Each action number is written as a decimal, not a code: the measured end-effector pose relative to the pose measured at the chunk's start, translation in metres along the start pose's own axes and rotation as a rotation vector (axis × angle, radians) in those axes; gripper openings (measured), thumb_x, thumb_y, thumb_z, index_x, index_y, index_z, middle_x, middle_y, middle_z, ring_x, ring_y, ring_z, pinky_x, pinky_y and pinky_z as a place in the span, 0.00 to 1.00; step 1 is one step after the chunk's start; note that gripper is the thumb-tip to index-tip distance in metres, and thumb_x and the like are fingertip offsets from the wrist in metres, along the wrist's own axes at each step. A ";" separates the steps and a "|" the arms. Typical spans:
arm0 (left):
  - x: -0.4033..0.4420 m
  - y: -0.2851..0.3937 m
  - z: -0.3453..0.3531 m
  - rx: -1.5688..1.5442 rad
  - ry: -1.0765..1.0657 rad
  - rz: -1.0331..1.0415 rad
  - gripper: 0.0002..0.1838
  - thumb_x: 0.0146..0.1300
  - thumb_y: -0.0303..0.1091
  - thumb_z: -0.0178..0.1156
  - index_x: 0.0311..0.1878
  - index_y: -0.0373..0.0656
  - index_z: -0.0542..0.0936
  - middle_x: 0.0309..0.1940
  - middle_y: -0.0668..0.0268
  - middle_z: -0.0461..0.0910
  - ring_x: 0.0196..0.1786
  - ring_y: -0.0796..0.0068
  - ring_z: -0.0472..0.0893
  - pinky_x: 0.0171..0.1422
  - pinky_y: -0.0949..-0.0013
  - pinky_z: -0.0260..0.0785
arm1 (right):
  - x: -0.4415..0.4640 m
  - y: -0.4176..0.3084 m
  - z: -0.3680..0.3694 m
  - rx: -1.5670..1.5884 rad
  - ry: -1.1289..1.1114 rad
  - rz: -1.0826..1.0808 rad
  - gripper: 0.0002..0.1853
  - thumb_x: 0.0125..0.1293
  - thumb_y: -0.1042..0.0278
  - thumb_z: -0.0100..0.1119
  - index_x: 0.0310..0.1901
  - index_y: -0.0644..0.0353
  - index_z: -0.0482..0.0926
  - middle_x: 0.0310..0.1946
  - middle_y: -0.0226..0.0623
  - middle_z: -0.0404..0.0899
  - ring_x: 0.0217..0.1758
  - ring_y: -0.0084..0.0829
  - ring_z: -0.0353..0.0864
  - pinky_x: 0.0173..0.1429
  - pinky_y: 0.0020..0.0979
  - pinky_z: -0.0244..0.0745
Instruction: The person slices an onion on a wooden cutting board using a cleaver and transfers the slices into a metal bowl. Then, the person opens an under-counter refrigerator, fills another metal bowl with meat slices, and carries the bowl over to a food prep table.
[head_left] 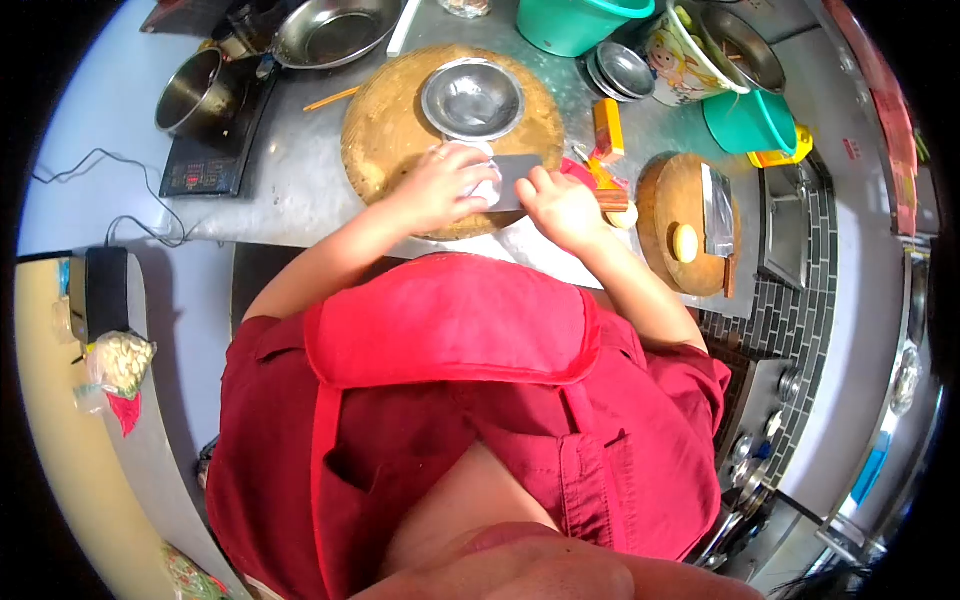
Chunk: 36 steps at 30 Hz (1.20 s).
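My right hand (pixel 560 207) is closed on a cleaver; its grey blade (pixel 517 178) points left over the large round wooden chopping board (pixel 375 150), and the wooden handle (pixel 612 201) sticks out to the right. Curled fingers of my left hand (pixel 440 187) hold a white piece of food (pixel 488 188) on the board, right beside the blade. What kind of food it is I cannot make out, since the fingers cover part of it. Just beyond the hands, a shallow metal bowl (pixel 472 98) sits on the same board.
A smaller round board (pixel 655 215) at right carries a second cleaver (pixel 717 212) and a yellowish oval item (pixel 685 243). Near the right hand stands a yellow-orange box (pixel 608 130). Green tubs (pixel 570 25) and small metal bowls (pixel 625 70) are behind. An induction cooker (pixel 215 170) with a pot (pixel 195 92) is left.
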<state>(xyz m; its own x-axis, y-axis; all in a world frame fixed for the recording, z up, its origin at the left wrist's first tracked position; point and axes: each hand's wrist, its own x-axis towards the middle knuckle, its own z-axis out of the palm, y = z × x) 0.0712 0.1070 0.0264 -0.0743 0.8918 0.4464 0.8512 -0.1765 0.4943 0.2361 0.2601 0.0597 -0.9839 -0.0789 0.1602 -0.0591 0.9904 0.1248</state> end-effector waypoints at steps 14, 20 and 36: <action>-0.007 -0.063 0.052 0.065 0.144 -0.101 0.12 0.50 0.37 0.62 0.38 0.44 0.77 0.43 0.62 0.74 0.50 0.58 0.71 0.54 0.59 0.63 | -0.114 0.042 0.014 0.514 0.056 0.318 0.15 0.41 0.73 0.62 0.34 0.55 0.70 0.26 0.36 0.71 0.29 0.35 0.75 0.31 0.33 0.72; -0.022 -0.092 0.050 -0.071 0.364 -0.470 0.12 0.57 0.37 0.56 0.38 0.38 0.78 0.42 0.56 0.76 0.48 0.56 0.73 0.55 0.61 0.63 | -0.148 0.040 0.064 1.762 0.036 1.089 0.10 0.62 0.71 0.54 0.43 0.63 0.68 0.25 0.31 0.73 0.16 0.19 0.68 0.20 0.20 0.64; 0.012 -0.103 0.049 -0.347 -0.203 -0.384 0.22 0.58 0.39 0.57 0.55 0.43 0.71 0.51 0.57 0.71 0.56 0.62 0.70 0.59 0.66 0.61 | -0.053 0.023 0.097 1.660 -0.207 1.064 0.12 0.63 0.69 0.53 0.44 0.63 0.64 0.21 0.35 0.73 0.16 0.22 0.72 0.15 0.22 0.68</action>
<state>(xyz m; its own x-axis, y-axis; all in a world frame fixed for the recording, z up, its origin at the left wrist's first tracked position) 0.0082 0.1561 -0.0561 -0.2143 0.9755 0.0498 0.5588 0.0807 0.8254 0.2706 0.2978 -0.0404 -0.7164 0.4021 -0.5702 0.5106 -0.2549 -0.8212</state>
